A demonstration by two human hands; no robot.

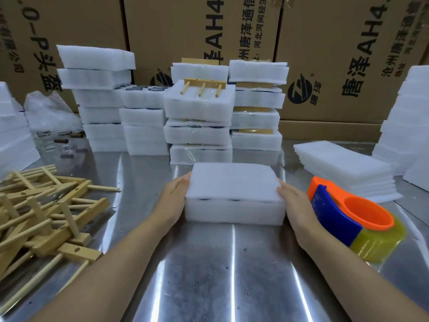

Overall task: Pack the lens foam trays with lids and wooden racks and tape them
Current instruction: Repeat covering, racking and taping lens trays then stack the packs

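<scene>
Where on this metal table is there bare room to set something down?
Bare steel table lies nearest the person, in front of the lidded foam tray. A strip runs between the wooden racks and the left hand. Crowded: taped stacks behind, tape dispenser right.

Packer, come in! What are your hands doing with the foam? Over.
Left hand, right hand flat on sides of tray. Tray lidded, untaped, nothing on top. Beside right hand the dispenser, racks far left; nothing blocking.
</scene>
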